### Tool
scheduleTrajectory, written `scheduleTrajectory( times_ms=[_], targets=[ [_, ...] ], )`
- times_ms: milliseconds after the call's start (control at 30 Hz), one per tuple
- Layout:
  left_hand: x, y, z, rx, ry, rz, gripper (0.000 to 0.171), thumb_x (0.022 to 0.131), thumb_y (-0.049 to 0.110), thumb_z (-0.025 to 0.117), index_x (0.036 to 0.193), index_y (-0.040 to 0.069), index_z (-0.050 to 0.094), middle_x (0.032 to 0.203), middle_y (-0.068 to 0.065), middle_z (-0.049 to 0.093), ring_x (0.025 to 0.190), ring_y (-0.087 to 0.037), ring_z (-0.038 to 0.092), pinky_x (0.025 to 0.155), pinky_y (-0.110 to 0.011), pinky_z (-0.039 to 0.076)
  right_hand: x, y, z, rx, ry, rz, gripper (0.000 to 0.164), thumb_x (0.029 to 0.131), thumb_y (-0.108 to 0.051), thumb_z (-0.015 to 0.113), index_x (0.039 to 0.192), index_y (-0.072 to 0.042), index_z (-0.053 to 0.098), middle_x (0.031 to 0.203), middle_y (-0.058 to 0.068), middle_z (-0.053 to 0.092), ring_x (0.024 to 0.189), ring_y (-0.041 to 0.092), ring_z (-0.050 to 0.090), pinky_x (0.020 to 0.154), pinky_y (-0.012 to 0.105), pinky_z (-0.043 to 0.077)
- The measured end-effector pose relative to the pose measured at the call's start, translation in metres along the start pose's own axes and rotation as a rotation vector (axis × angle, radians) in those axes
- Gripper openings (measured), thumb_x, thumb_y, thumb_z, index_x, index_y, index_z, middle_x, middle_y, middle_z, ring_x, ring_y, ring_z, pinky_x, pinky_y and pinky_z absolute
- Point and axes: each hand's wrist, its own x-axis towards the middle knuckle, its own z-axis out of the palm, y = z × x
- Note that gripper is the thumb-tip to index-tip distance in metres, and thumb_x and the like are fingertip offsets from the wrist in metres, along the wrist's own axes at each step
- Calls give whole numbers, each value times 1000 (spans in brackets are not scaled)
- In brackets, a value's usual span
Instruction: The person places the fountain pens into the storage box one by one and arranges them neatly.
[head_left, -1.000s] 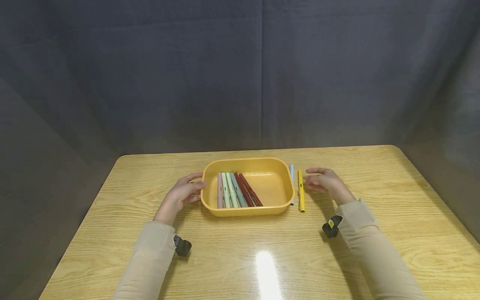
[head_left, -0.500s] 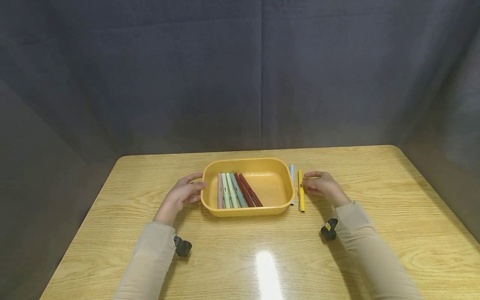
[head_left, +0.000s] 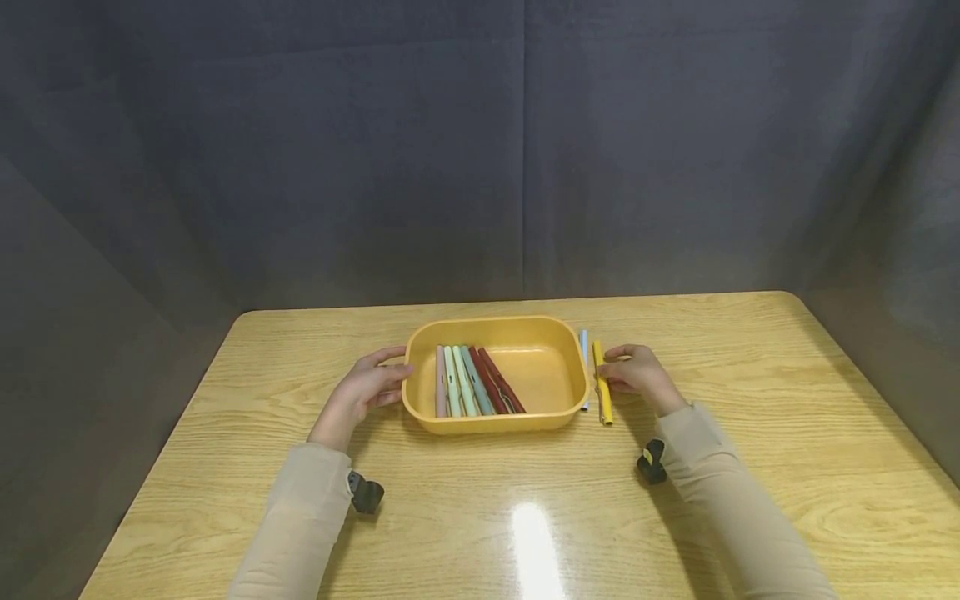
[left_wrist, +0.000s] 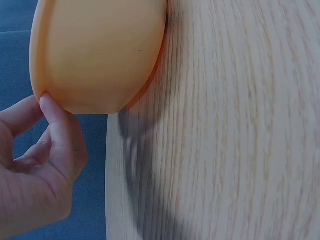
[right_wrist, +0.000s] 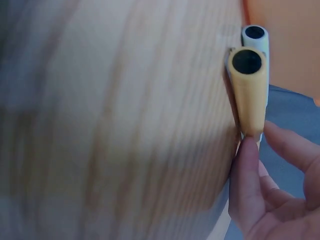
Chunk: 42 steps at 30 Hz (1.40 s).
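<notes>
A yellow plastic tray (head_left: 487, 423) stands on the wooden table. My left hand (head_left: 369, 386) pinches its left rim, thumb over the edge. In the left wrist view, that hand (left_wrist: 47, 155) is at the corner of the tray (left_wrist: 100, 55). Just right of the tray lies a yellow pen (head_left: 604, 404) with a clip. My right hand (head_left: 636, 375) holds it between thumb and fingers near its far half. The right wrist view shows this hand (right_wrist: 275, 185) at the yellow pen (right_wrist: 248, 95), whose round dark end faces the camera. A pale blue pen (head_left: 583, 342) lies between it and the tray.
Inside the tray, several pens lie side by side toward the left: a pink pen (head_left: 440, 379), pale green ones, a grey-green pen (head_left: 478, 383) and dark red pens (head_left: 498, 379). A dark curtain (head_left: 480, 167) hangs behind the table (head_left: 450, 517).
My right hand has moved left onto the yellow pen, whose far end has shifted slightly toward the tray. My left hand and the tray have stayed in place.
</notes>
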Motion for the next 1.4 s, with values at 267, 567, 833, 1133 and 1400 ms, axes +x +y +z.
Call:
scheduleTrajectory(
  times_ms=[267, 567, 833, 1133, 1400],
  targets=[
    [0, 1, 1, 1, 8, -13, 56, 96, 16, 57, 147, 10, 36, 133, -19, 54, 82, -4, 63, 65, -13, 54, 0, -3, 5, -142, 52, -12, 54, 89, -16, 65, 128, 15, 44, 116, 26, 57, 79, 13, 62, 78, 31, 59],
    [-1, 1, 0, 8, 10, -14, 56, 96, 15, 57, 147, 9, 35, 129, -17, 57, 81, -3, 62, 65, -13, 54, 1, -5, 9, -225, 66, -5, 52, 87, -9, 66, 129, 14, 45, 132, 35, 48, 94, 25, 65, 78, 31, 59],
    [-2, 2, 1, 14, 13, -12, 56, 96, 16, 57, 147, 9, 35, 128, -17, 57, 81, -3, 62, 65, -12, 54, 1, -3, 5, -124, 28, 7, 53, 88, -8, 62, 131, 14, 42, 111, 22, 59, 78, 11, 62, 77, 28, 58],
    [-1, 1, 1, 4, 14, -11, 56, 95, 15, 57, 147, 9, 36, 128, -18, 58, 79, -3, 63, 62, -12, 53, -3, -2, -12, 78, -53, -2, 57, 92, -8, 56, 139, 14, 32, 97, 5, 65, 77, 2, 63, 79, 22, 57],
    [0, 0, 1, -4, 16, -16, 56, 95, 15, 58, 146, 9, 36, 128, -17, 58, 77, -3, 63, 62, -13, 54, -7, -9, -24, 160, -51, 18, 62, 94, -13, 55, 146, 5, 26, 87, -10, 57, 77, -3, 58, 83, 20, 55]
  ],
)
